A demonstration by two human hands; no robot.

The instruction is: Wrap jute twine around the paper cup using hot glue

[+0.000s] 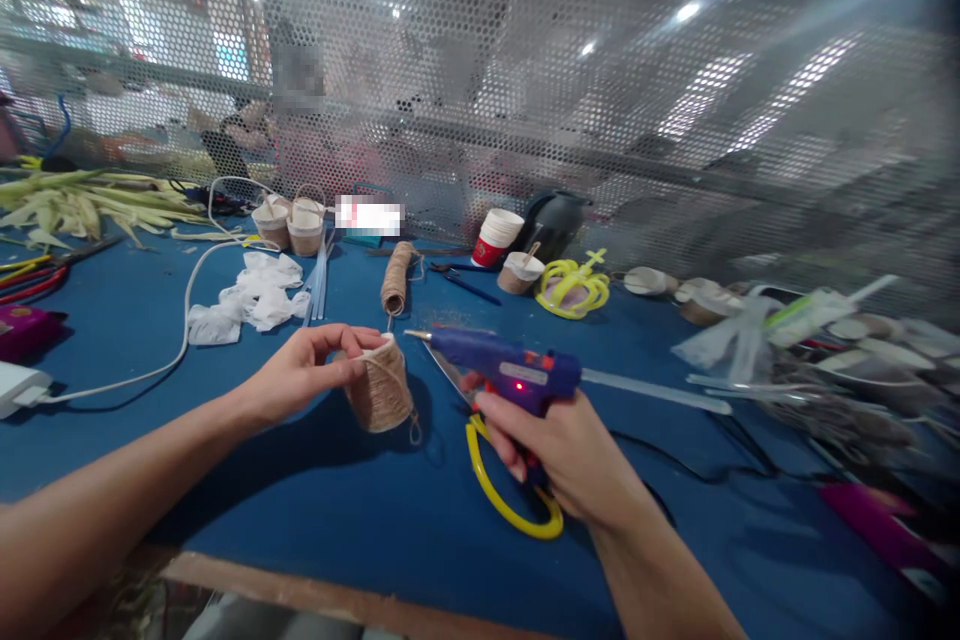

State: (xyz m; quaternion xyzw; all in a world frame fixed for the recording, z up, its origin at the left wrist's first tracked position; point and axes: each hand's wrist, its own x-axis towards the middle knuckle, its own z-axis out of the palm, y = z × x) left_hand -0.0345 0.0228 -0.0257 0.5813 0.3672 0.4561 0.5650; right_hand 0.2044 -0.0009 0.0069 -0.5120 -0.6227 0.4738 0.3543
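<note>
My left hand (322,365) grips a small cup wrapped in brown twine (380,388) by its rim, tilted above the blue table. A loop of twine hangs at the cup's lower right. My right hand (547,440) is closed around the handle of a blue glue gun (502,360). Its nozzle points left toward the cup, a short way from it, and a red light glows on its side. A clear glue stick (652,390) sticks out of its back. Under my right hand lie scissors with yellow handles (499,500), partly hidden.
Behind the cup lies a twine spool (397,277). White scraps (251,298), glue sticks (321,275) and two wrapped cups (305,225) are at left. Pliers (469,285), a paper cup (496,238) and a yellow crown (572,288) stand farther back. A perforated metal screen (480,70) borders the table.
</note>
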